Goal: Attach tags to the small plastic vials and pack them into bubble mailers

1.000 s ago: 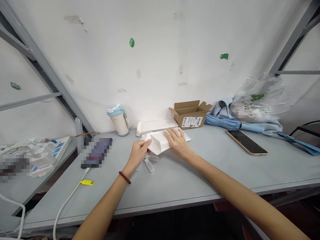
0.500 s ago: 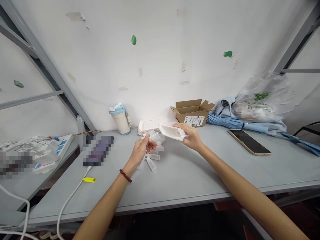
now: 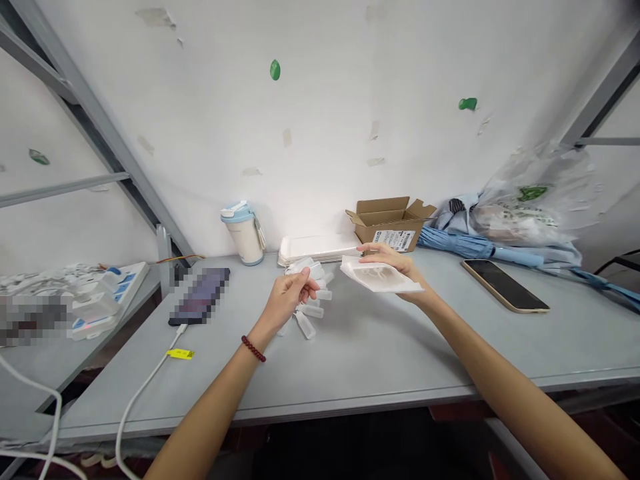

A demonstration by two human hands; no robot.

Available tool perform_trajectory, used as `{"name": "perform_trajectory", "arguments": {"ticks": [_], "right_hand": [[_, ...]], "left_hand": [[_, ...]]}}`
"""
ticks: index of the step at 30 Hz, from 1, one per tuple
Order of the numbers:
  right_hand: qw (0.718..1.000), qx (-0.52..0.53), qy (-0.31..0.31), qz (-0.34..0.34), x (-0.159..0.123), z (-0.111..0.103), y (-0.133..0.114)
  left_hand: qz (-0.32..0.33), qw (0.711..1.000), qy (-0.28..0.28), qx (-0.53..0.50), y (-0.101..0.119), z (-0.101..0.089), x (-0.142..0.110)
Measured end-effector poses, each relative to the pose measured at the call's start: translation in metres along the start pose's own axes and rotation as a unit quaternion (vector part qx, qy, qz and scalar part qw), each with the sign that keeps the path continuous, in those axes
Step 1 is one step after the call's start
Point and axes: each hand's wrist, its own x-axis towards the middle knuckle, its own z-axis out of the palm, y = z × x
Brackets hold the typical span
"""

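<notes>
My right hand (image 3: 390,263) grips a small white open box (image 3: 383,279), thin-walled and tilted, with its shadowed inside facing me. It hangs above the table, right of a loose pile of translucent plastic vials (image 3: 306,325). Over the pile's left side, my left hand (image 3: 290,297) is closed in a pinch, thumb against the fingers. Clear plastic shows right by its fingertips, but whether a vial is between them cannot be made out. Behind the pile lies a stack of flat white boxes (image 3: 317,248). The left hand hides part of the vials.
A cardboard box (image 3: 387,223) stands open against the wall, beside a blue umbrella (image 3: 455,241) and a plastic bag (image 3: 530,207). A phone (image 3: 505,285) lies at right. At left are a cup (image 3: 243,233), a charging phone (image 3: 203,297) and its white cable (image 3: 143,393).
My right hand has carried the white box to the right and turned it, away from the pile. My left hand stays pinched over the vials. The view has shifted slightly.
</notes>
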Motion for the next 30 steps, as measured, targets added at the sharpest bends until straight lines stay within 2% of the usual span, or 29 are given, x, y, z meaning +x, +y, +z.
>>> {"name": "perform_trajectory", "arguments": {"ticks": [4,7,10,13,19,22,24,26,28,30], "right_hand": [[1.000,-0.023,-0.006,0.006,0.002,0.005,0.000],[0.994,-0.103,-0.021,-0.006,0.001,0.015,0.004],[0.980,-0.191,-0.055,-0.013,-0.003,0.025,0.008],[0.970,-0.230,-0.074,-0.036,-0.007,0.035,0.008],[0.958,-0.246,-0.022,-0.144,-0.004,0.056,-0.007],[0.961,-0.231,0.013,-0.150,-0.002,0.062,-0.012],[0.967,-0.216,0.032,-0.131,-0.002,0.064,-0.013],[0.970,-0.207,0.045,-0.118,-0.003,0.064,-0.010],[0.971,-0.205,0.055,-0.113,-0.004,0.065,-0.007],[0.972,-0.202,0.066,-0.105,-0.004,0.066,-0.005]], "left_hand": [[0.023,0.999,-0.007,0.031,0.000,0.003,-0.001],[0.044,0.998,-0.017,0.030,-0.002,0.006,-0.001],[0.060,0.996,-0.051,0.048,-0.007,0.007,0.000],[0.066,0.993,-0.049,0.081,-0.012,0.008,0.001],[0.064,0.994,-0.026,0.081,-0.011,0.007,0.002],[0.052,0.996,-0.026,0.072,-0.009,0.008,0.002],[0.049,0.995,-0.010,0.082,-0.009,0.008,0.002],[0.067,0.992,0.035,0.106,-0.010,0.008,0.002],[0.114,0.976,0.103,0.156,-0.011,0.009,0.001],[0.199,0.942,0.152,0.223,-0.011,0.009,-0.001]]}}
